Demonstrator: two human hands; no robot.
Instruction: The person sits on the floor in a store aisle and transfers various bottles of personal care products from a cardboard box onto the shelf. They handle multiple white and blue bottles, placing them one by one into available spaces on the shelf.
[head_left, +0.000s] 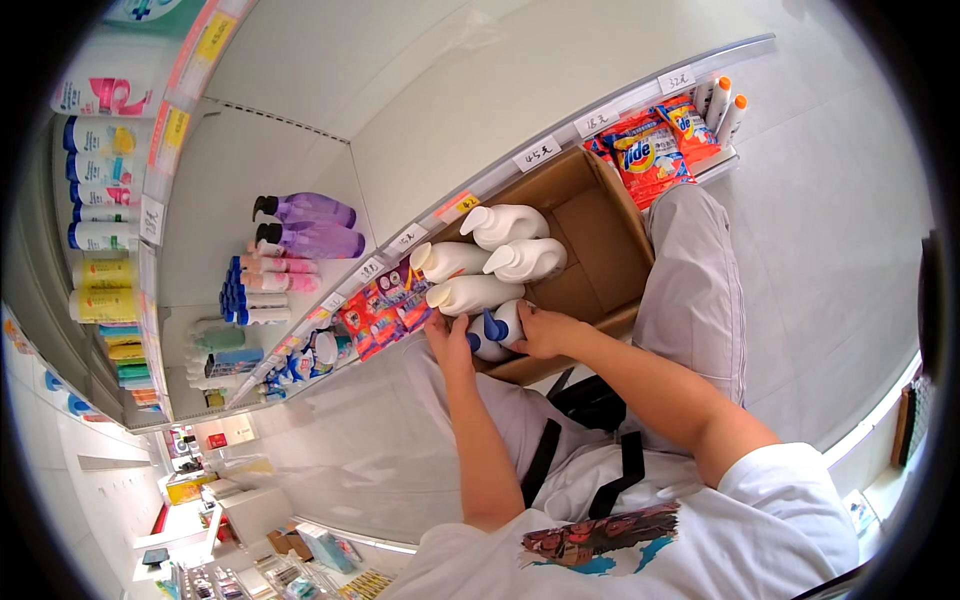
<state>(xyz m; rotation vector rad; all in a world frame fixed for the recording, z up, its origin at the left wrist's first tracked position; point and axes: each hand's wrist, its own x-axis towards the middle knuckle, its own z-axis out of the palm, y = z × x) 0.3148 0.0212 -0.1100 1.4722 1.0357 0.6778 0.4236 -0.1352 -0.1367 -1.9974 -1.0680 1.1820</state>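
Note:
A brown cardboard box (600, 225) stands between my knees, with white plastic bottles grouped at its left side. Two of them, including a white pump bottle (526, 259), have white heads; two others, one a white bottle (480, 294), have cream caps. At the near corner are white bottles with blue tops (493, 325). My right hand (551, 332) grips one blue-topped bottle from its right side. My left hand (451, 346) is at the box's left end, beside another blue top and a cream cap; its exact contact is hidden.
A shelf edge with price tags (537, 153) runs just beyond the box. Tide detergent bags (651, 161) and orange-capped bottles (724, 112) stand to the right; red and purple packets (384, 311) lie left. Purple pump bottles (311, 240) occupy the shelf above. Grey floor (817, 247) extends rightward.

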